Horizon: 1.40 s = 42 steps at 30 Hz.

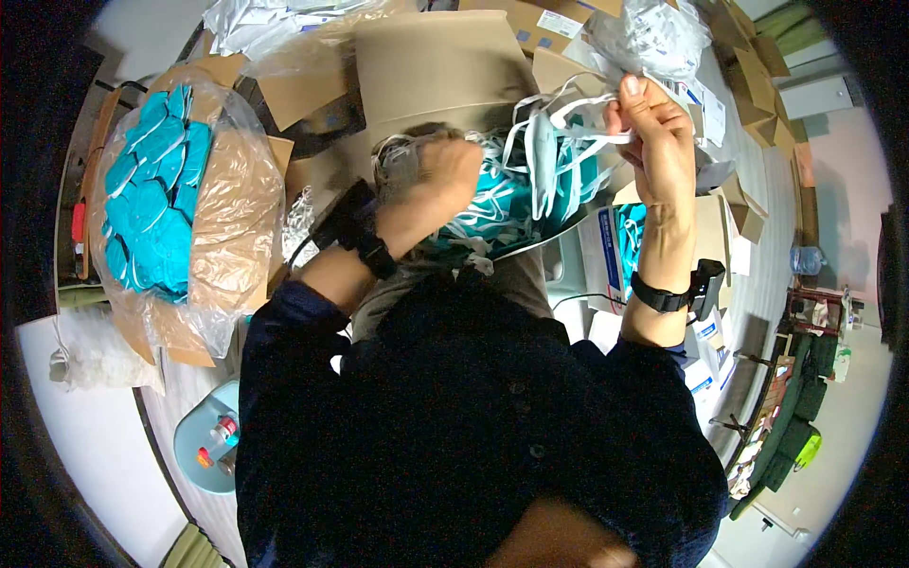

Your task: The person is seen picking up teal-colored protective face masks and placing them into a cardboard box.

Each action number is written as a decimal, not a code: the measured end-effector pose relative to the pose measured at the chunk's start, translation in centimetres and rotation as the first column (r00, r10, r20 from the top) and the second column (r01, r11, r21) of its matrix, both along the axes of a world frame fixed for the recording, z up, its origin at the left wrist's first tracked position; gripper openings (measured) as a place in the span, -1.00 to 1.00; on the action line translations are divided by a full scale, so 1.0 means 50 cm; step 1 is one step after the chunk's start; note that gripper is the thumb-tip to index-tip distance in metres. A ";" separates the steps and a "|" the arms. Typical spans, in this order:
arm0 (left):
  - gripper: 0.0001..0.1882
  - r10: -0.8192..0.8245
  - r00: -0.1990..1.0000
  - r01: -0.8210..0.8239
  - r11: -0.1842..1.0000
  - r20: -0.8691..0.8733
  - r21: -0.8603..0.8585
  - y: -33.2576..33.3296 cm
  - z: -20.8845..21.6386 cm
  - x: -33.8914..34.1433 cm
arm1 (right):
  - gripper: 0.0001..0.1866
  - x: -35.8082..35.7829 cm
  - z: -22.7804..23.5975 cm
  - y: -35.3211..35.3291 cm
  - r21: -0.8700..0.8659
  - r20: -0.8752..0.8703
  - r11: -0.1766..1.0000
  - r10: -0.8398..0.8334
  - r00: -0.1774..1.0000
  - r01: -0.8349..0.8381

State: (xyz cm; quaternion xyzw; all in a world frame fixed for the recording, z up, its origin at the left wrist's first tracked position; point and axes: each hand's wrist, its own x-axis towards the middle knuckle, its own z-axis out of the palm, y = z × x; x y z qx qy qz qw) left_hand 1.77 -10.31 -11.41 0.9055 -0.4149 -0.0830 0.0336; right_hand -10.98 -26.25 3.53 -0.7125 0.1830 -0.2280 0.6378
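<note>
My right hand [653, 128] is raised at the right, its thumb and fingers pinched on white elastic straps [606, 140]. From those straps hangs a bunch of teal face masks [554, 166]. Over the left side of an open cardboard box [436, 71] is my left hand [440, 175], its back up. It is smeared by motion and its fingers are mostly hidden. Tangled white straps [396, 156] lie beside it. Between my hands, more teal masks with white straps [488, 204] fill the space close to my lap.
At the left stands a plastic-lined carton [232, 189] with a heap of teal masks [156, 204]. A pale blue stool [204, 464] holds a bottle. White and blue printed boxes [601, 251] stand at the right, with more cartons and a clear plastic bag [653, 38] farther back.
</note>
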 end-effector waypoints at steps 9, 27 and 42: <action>-0.89 -0.120 0.940 -0.206 0.546 -0.320 -0.812 0.141 0.147 0.017 | -0.86 -0.011 -0.028 -0.012 -0.041 0.009 0.997 -0.071 0.997 0.071; -0.83 -0.267 0.840 -0.377 0.338 -0.473 -0.862 0.102 0.193 -0.012 | -0.83 0.034 -0.019 0.041 -0.069 0.113 0.986 0.158 0.981 -0.151; -0.79 -0.500 0.525 -0.389 0.579 -0.689 -0.716 0.129 0.191 -0.027 | -0.80 0.064 -0.062 0.004 0.173 0.051 0.973 0.144 0.988 -0.151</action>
